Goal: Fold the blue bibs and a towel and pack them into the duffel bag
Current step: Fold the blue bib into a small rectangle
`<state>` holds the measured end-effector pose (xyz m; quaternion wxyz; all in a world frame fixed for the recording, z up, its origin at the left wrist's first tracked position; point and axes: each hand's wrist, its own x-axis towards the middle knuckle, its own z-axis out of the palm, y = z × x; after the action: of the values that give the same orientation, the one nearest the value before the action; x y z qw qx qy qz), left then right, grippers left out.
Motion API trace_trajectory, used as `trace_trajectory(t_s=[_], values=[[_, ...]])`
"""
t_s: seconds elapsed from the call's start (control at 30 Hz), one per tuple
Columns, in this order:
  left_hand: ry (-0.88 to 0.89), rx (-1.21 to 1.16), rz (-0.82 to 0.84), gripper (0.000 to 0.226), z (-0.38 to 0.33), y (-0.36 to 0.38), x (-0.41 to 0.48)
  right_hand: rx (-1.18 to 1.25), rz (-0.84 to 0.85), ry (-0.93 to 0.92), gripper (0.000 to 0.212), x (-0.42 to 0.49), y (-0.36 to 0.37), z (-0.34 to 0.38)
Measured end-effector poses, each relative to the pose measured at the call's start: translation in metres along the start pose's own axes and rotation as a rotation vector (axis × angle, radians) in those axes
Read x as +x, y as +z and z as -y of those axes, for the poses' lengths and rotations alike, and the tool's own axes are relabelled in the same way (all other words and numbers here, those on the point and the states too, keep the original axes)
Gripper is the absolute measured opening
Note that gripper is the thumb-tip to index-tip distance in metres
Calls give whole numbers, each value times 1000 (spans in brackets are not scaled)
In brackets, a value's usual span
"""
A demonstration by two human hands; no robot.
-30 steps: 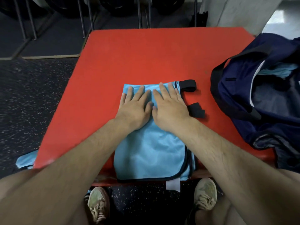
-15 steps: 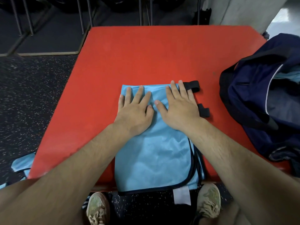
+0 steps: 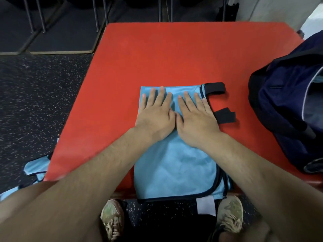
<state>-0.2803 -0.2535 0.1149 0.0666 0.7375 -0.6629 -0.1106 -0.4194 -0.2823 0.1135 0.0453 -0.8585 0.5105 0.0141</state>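
Observation:
A light blue bib with dark trim lies folded lengthwise on the red table, its near end hanging over the front edge. Two black straps stick out on its right side. My left hand and my right hand press flat on the bib's far half, side by side, fingers straight. The navy duffel bag sits open at the table's right edge, with some light blue fabric just visible inside.
More light blue bibs lie on the speckled dark floor left of the table. My shoes stand under the front edge. Metal rack legs rise beyond the table's far side.
Both hands stay flat on the bib; the right hand has slid back left beside the left hand, off the straps. The view has shifted slightly.

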Motion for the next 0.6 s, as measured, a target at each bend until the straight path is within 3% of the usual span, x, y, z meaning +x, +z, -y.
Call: trace_trajectory(t_s=[0.27, 0.6], values=[[47, 75, -7, 58, 10, 5, 7, 40, 7, -34, 62, -17, -7, 12], [29, -85, -28, 55, -14, 10, -36, 109, 7, -85, 58, -32, -1, 5]])
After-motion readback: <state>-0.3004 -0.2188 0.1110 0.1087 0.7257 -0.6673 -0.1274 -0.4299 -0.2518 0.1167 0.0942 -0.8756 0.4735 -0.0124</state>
